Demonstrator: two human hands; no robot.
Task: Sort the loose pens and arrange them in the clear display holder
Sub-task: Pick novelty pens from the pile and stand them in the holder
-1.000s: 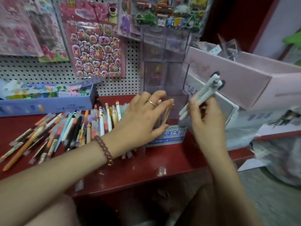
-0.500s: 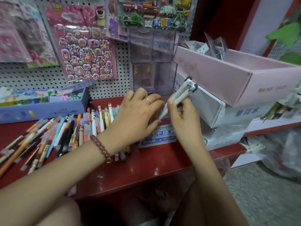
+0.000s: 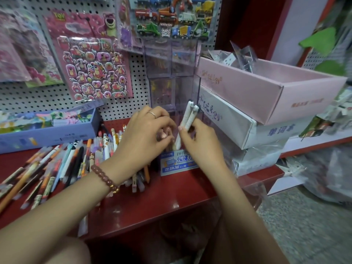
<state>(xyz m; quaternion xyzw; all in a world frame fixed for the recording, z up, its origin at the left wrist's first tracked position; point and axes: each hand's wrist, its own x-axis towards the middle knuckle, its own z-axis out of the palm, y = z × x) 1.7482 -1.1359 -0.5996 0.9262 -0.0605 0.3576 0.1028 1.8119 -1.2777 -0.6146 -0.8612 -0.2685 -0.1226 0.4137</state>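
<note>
early on: right hand (image 3: 200, 147) grip clamped white pens (image 3: 188, 117) at clear display holder (image 3: 171, 92); left hand (image 3: 141, 138) grip couldn't be told; loose pens (image 3: 72, 162) lay unsorted.

Pens (image 3: 72, 162) lie left of the left hand (image 3: 144, 138); the holder (image 3: 171, 88) stands behind both hands; boxes (image 3: 266, 96) stack right of the right hand (image 3: 202, 147).

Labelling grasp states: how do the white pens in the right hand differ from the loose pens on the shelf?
Colour: white pens match; loose pens are mixed. Pose: white pens near upright in the right hand; loose pens lie flat on the red shelf. Both are slim stick pens.
</note>
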